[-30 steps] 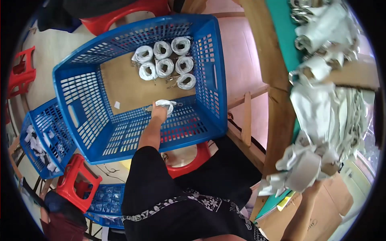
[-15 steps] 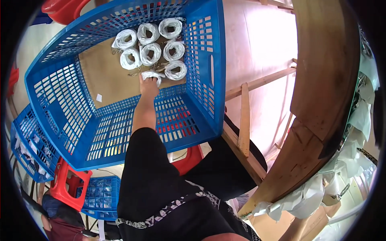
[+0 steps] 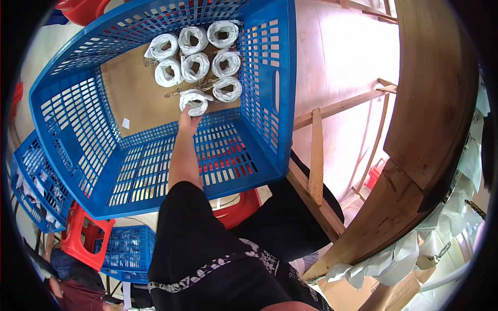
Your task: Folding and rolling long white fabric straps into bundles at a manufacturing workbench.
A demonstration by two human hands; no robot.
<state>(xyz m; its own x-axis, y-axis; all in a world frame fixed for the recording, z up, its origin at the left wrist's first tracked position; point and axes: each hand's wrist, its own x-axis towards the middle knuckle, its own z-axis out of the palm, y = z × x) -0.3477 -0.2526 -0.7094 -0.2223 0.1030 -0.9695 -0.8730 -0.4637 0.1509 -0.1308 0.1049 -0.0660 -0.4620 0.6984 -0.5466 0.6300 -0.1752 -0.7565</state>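
My left hand reaches into a big blue plastic basket, at the near side of a white roll. Its fingers are apart, and one touches the roll's edge. This roll is a coiled strip of white sheet standing on end, open in the middle. Several like it stand in close rows beyond, one at its right. Metal chain or hooks lie between the rolls. A forearm, seemingly my right one, shows at the lower right; its hand is hidden behind white sheets.
Brown board lines the basket floor, with a white scrap on it. A red stool and smaller blue baskets stand at the left. Wooden frame bars and a thick wooden beam rise on the right. Another person is at the lower left.
My left hand has drawn back toward me from the top of the nearest roll to its near edge. That roll now shows its round opening. The view has shifted slightly.
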